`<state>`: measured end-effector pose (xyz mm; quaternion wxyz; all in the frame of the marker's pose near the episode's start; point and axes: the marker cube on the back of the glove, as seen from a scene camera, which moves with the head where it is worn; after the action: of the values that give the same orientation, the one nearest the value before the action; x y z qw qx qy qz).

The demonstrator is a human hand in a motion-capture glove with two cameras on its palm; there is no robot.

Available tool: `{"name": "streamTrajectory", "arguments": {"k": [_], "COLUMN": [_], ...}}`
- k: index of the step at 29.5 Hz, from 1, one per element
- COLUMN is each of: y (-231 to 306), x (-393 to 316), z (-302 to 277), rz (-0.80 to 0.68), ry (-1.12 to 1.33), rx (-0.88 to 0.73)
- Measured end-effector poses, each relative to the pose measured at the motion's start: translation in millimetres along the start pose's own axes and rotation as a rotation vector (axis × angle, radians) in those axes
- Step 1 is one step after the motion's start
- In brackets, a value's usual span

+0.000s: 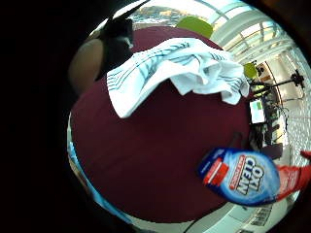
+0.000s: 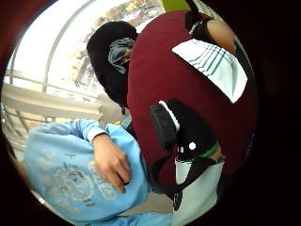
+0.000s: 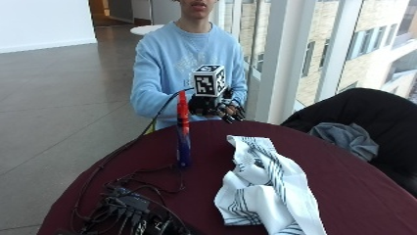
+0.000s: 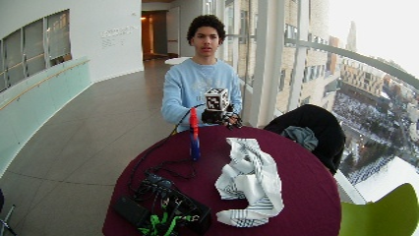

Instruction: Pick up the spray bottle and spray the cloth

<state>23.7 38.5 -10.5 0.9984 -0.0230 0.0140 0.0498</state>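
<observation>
Spray bottle first, as seen from our grip: our black-gloved right hand (image 3: 220, 107) hovers above the near edge of the round maroon-covered worktop (image 3: 352, 186), close to our chest, fingers loosely curled and holding nothing. The palm views agree, since neither shows anything inside the grip; one looks out over the maroon cover, the other back at our light blue sweatshirt sleeve (image 2: 70, 165) and the bare left hand (image 2: 113, 162) resting against it.

Just beside the grip, on our right, stands the tall blue plastic spray bottle with the red trigger head (image 3: 184, 129). It is upright on the worktop and apart from the hand; in the little finger side palm view its blue and white label (image 1: 245, 177) shows to one side, not under the palm.

Further out lies the crumpled white cloth with dark stripes (image 3: 264, 188), spread from the middle of the worktop toward the far edge, near the bottle but not touching it.

We judge that we are at the very first step, the reach, with nothing yet picked up. The next move calls for shifting the grip sideways to the bottle's neck, closing round it under the red head with a finger on the trigger, then lifting and turning the nozzle toward the cloth. The bottle is tall and narrow, so a sideways knock could tip it.
</observation>
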Motion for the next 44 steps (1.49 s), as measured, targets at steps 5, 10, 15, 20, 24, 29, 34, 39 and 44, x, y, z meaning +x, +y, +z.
{"name": "streamTrajectory", "arguments": {"k": [5, 10, 15, 20, 24, 29, 34, 39, 44], "y": [29.7, 57.0, 84.0, 107.0, 121.4, 144.8, 162.6, 170.2, 176.4], "x": [1.2, 7.9, 15.5, 17.3, 30.1, 40.0, 44.8, 56.0, 70.9], "z": [-3.4, -3.4, 0.2, -2.6, -6.9, -8.1, -11.1, -17.2, -22.2], "rz": [0.028, 0.063, 0.124, 0.171, 0.195, 0.253, 0.387, 0.466, 0.528], "ry": [-0.002, -0.008, -0.022, -0.043, -0.059, -0.107, -0.262, -0.382, -0.495], "rx": [0.017, 0.031, 0.038, 0.086, 0.105, 0.132, 0.214, 0.318, 0.369]}}
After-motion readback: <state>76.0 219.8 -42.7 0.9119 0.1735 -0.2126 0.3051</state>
